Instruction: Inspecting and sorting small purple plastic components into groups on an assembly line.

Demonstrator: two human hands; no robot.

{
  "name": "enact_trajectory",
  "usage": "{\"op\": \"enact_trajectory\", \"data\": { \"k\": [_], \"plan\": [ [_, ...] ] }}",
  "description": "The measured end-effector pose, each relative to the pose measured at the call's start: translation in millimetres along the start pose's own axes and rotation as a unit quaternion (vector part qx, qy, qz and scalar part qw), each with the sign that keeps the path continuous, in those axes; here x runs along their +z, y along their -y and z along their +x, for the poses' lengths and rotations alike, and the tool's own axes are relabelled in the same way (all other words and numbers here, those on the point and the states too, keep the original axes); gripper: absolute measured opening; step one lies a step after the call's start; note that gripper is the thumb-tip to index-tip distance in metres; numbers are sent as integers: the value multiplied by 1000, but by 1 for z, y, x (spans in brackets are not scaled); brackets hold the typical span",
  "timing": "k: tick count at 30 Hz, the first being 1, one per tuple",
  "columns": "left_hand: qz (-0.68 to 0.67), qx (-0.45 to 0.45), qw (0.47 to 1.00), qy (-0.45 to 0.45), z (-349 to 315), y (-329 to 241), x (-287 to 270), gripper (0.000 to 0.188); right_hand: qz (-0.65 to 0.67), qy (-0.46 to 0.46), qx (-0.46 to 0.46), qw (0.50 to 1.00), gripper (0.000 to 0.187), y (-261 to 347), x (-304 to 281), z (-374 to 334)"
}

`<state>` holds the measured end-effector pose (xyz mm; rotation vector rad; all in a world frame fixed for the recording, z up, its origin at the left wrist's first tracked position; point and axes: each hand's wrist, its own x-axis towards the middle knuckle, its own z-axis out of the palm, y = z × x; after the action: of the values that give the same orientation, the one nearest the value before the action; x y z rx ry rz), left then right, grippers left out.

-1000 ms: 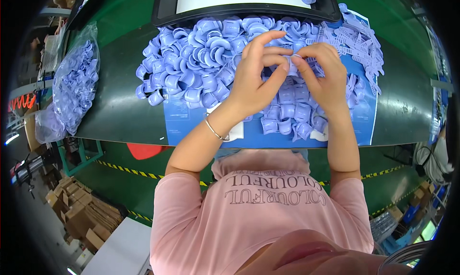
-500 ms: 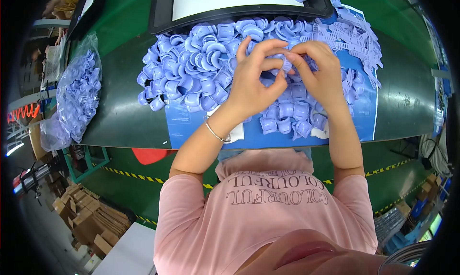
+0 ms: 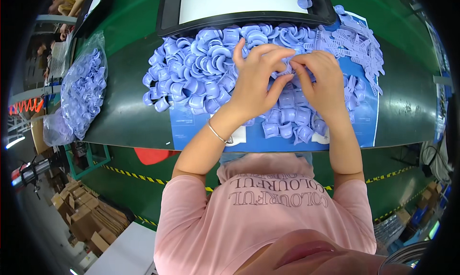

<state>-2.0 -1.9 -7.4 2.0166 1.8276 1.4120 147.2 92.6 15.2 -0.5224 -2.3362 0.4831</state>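
My left hand (image 3: 256,78) and my right hand (image 3: 320,77) meet above the heap. Between their fingertips is a small lavender plastic piece (image 3: 283,70), mostly covered by the fingers. The left thumb and fingers close round it, with one finger raised. On its other side my right thumb and forefinger pinch at its edge. Curved lavender plastic pieces (image 3: 194,73) form a large heap beyond and left of my hands. More cup-shaped ones (image 3: 287,114) lie below the hands. Flat slotted lavender strips (image 3: 357,42) are piled at the far right.
A blue printed sheet (image 3: 184,126) lies under the pieces on the dark green table (image 3: 129,97). At the far edge stands a black-rimmed tray (image 3: 249,17) with a white bottom and one lavender piece (image 3: 304,1). A clear bag (image 3: 84,90) of lavender pieces is at left.
The view has shifted slightly. My left fingers have closed further over the small piece, and my right fingertips now press at its edge, hiding more of it.
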Motion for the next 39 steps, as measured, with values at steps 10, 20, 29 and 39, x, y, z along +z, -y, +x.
{"op": "enact_trajectory", "data": {
  "k": [10, 20, 29, 39],
  "plan": [
    [-158, -3, 987, 30, -2, 3, 0, 59, 364, 84, 188, 908, 8, -10, -12, 2],
    [-109, -49, 993, -7, 1, 2, 0, 61, 132, 7, 17, 991, 8, -7, -3, -1],
    [-172, 15, 985, 4, 1, 9, -1, 58, 230, 22, 74, 970, 7, -4, -9, 6],
    [-128, -31, 989, -67, 1, 2, -1, 33, 240, 38, 82, 967, 9, -4, -6, 4]
  ]
}}
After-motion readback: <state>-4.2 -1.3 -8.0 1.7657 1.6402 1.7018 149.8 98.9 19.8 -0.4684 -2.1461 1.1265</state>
